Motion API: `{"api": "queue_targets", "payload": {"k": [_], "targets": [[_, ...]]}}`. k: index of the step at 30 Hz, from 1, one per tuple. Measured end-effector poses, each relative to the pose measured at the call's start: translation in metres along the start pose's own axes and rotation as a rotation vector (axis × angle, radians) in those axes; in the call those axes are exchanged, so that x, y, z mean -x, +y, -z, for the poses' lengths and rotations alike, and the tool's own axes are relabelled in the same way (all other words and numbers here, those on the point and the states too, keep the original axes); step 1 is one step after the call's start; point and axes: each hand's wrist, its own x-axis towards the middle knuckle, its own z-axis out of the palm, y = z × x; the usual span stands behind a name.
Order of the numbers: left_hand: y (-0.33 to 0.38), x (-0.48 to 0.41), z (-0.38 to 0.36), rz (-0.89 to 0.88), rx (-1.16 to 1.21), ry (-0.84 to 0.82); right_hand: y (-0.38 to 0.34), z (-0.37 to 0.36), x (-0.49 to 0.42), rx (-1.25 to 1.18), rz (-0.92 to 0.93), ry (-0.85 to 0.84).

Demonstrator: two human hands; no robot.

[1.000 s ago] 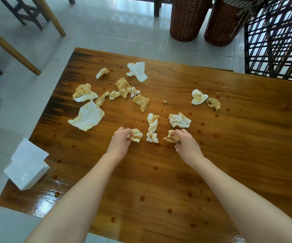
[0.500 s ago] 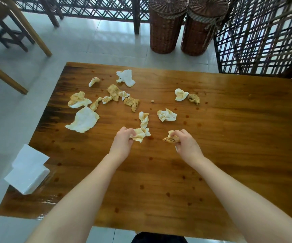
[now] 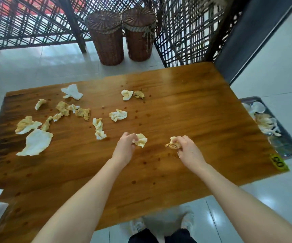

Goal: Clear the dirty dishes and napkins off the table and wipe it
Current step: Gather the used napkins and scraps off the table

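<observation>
Napkin wad (image 3: 140, 140) in left grip (image 3: 124, 148) shifted right, tray (image 3: 285, 146) appeared

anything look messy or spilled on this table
Yes: crumpled brown-stained paper napkins lie scattered across the left half of the glossy wooden table, and small dark droplets speckle it. The left hand and right hand each grip one such napkin.
</observation>
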Motion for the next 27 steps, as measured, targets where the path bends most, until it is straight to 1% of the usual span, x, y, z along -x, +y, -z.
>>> {"api": "queue_targets", "payload": {"k": [5,8,11,20,27], "targets": [[0.064,0.000,-0.036,-0.111,-0.038,-0.037,0.058,0.036,0.031,-0.020,-0.088,0.065],[0.110,-0.001,-0.063,-0.150,-0.061,-0.052,0.099,0.062,0.048,-0.019,-0.124,0.071],[0.158,-0.001,-0.096,-0.184,-0.108,-0.077,0.146,0.089,0.063,-0.038,-0.117,0.057],[0.284,-0.015,-0.201,-0.248,-0.138,-0.088,0.290,0.152,0.089,-0.058,-0.163,0.109],[0.350,-0.042,-0.256,-0.272,-0.179,-0.134,0.372,0.178,0.097,-0.098,-0.305,0.091]]}}
